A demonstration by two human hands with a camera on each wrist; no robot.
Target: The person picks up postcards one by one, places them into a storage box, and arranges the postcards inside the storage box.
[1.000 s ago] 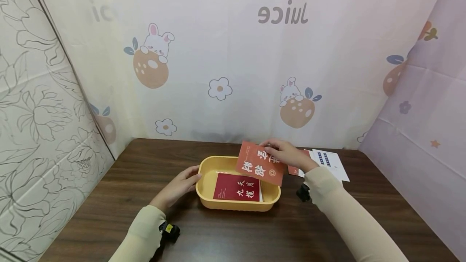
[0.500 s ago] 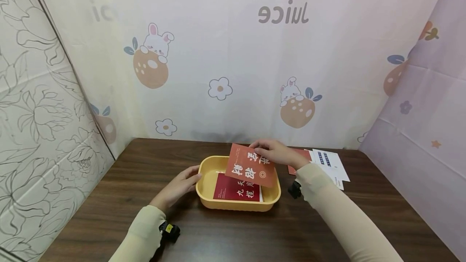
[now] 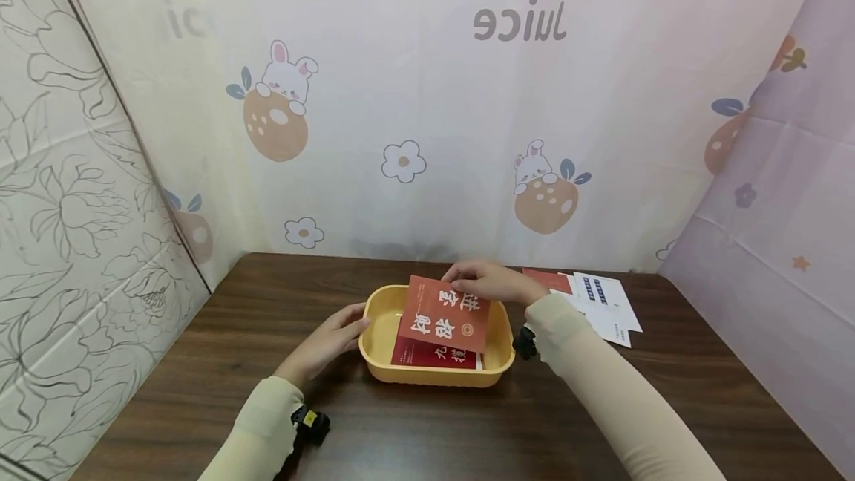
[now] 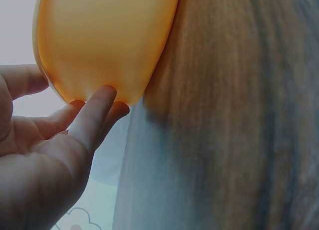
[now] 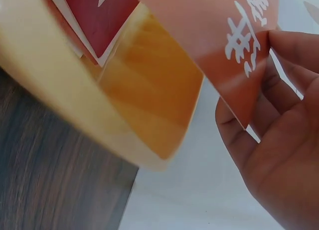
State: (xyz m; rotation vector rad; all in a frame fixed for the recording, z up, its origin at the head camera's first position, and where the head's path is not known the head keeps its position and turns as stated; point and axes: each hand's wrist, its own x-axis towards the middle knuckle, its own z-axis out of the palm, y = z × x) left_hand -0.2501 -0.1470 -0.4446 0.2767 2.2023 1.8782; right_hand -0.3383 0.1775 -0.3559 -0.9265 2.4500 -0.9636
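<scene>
A yellow plastic tray with rounded corners sits on the table. My left hand rests at its left end, the fingers and thumb loosely bent with their tips against the outer wall. My right hand pinches an orange-red card with white characters near its upper right corner. The card slants over the inside of the tray. A dark red card lies in the tray, partly covered by the held card in the head view; the right wrist view shows paler edges under this dark red card.
To the right of the tray, white cards with blue print and another red card lie overlapping on the brown wooden table. A printed curtain hangs along the table's back edge, with another at the right.
My right hand has moved left and slightly lower, bringing the orange-red card further over the tray and the dark red card. The left hand and the tray have stayed in place.
</scene>
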